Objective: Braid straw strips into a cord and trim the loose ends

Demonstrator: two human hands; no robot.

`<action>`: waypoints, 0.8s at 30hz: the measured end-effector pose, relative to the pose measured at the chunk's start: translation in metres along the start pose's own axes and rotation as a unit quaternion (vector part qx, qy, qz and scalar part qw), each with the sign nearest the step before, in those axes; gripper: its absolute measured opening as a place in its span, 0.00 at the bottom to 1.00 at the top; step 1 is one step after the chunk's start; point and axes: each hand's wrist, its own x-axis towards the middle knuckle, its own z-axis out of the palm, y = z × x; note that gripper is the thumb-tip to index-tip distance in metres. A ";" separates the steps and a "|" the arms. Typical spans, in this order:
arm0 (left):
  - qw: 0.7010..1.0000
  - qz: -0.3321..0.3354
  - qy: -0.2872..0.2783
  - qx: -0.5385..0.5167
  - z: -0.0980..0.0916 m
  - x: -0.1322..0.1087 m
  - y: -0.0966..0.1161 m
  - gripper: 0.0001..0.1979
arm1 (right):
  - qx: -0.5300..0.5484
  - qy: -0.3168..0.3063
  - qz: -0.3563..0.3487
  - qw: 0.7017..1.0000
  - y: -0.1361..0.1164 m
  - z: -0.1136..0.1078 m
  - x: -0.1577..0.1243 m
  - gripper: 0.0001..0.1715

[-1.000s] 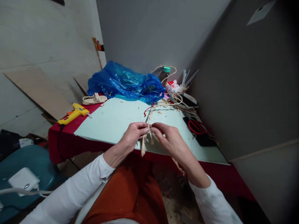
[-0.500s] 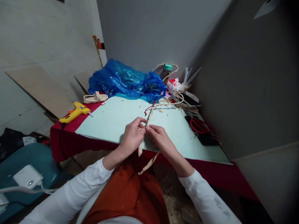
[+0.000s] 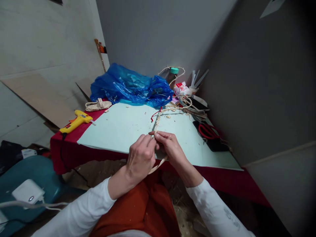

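A pale braided cord (image 3: pixel 157 122) of flat plant-fibre strands runs from my fingers away across the light green board. My right hand (image 3: pixel 170 144) pinches the near end of the braid between thumb and forefinger. Just left of it and slightly lower, my left hand (image 3: pixel 141 156) is closed, its knuckles up, at the loose strands; its fingertips are mostly hidden. One loose strand (image 3: pixel 158 167) hangs in a curve below both hands. A red string (image 3: pixel 155 115) lies by the far part of the braid.
A yellow glue gun (image 3: pixel 76 121) and a woven sandal-like piece (image 3: pixel 98 104) lie at left. Behind are a blue plastic bag (image 3: pixel 130 84) and a bottle with a green cap (image 3: pixel 174 71). Red-handled scissors (image 3: pixel 207 131) rest at right on the light green board (image 3: pixel 118 126).
My left hand has turned knuckles-up, closed and moved down toward me. My right hand keeps its pinch on the braid. The view has shifted slightly.
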 end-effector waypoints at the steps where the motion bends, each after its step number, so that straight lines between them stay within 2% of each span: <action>1: 1.000 0.011 0.005 0.006 0.002 -0.003 0.002 0.12 | 0.016 0.000 0.010 1.000 0.000 0.000 0.000 0.17; 4: 0.999 0.014 -0.006 -0.028 0.004 -0.004 0.002 0.11 | 0.046 -0.004 0.016 0.999 0.001 -0.001 0.002 0.18; 7: 0.983 -0.063 -0.012 -0.175 -0.002 0.007 -0.007 0.07 | 0.060 -0.005 0.002 0.998 0.002 -0.002 0.003 0.18; 8: 0.964 -0.120 -0.012 -0.237 -0.003 0.013 -0.012 0.07 | 0.063 -0.004 -0.001 0.998 0.003 -0.002 0.003 0.18; 10: 0.897 -0.250 -0.035 -0.363 -0.003 0.024 -0.020 0.06 | 0.066 -0.006 -0.010 0.998 0.003 -0.003 0.001 0.17; 12: 0.810 -0.316 -0.125 -0.478 0.001 0.035 -0.027 0.05 | 0.066 -0.009 -0.021 0.998 0.004 -0.003 -0.001 0.16; 14: 0.762 -0.330 -0.176 -0.530 0.007 0.042 -0.029 0.06 | 0.058 -0.016 -0.039 0.997 0.005 -0.003 -0.003 0.15; 19: 0.678 -0.344 -0.260 -0.595 0.013 0.047 -0.032 0.14 | -0.027 -0.012 -0.044 0.999 0.003 -0.005 -0.007 0.15; 21: 0.664 -0.350 -0.277 -0.600 0.014 0.048 -0.036 0.14 | -0.067 -0.003 -0.032 0.997 0.001 -0.007 -0.007 0.18; 24: 0.674 -0.354 -0.287 -0.582 0.014 0.048 -0.042 0.09 | -0.135 -0.015 -0.036 0.990 -0.003 -0.009 -0.007 0.19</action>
